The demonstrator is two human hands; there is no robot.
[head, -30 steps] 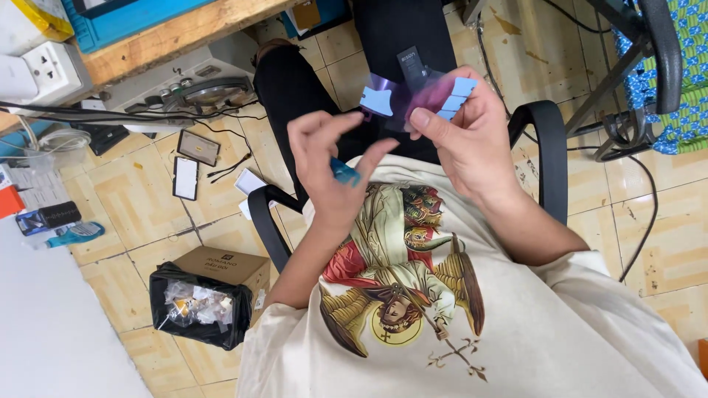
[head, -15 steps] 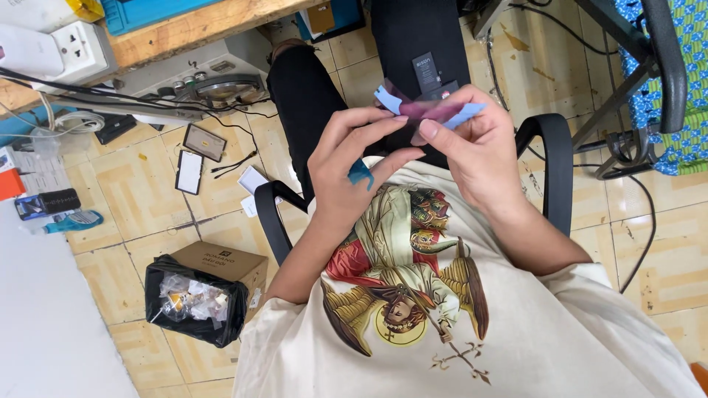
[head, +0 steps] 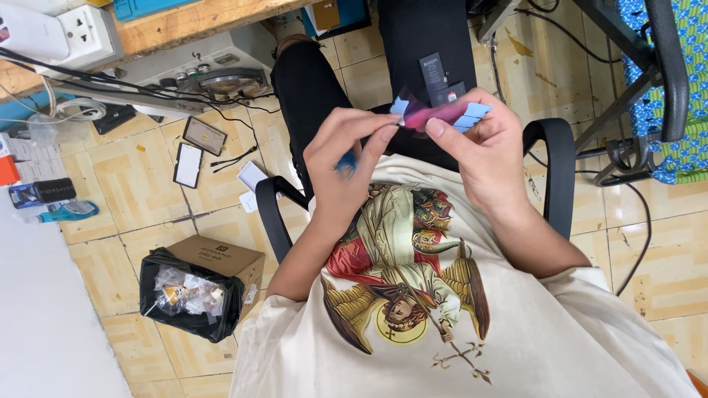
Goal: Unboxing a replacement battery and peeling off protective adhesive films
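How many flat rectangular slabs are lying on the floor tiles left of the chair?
3: a dark slab nearest the bench, a white slab just below it, and a small white slab by the chair armrest. Others may be hidden behind the hands.

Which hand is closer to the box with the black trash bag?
Left. The left hand is on the same side as the box, apart from it; the right hand is farther across.

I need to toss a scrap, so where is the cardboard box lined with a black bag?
The cardboard box lined with a black bag sits on the tiled floor, lower left in the head view, beside the chair.
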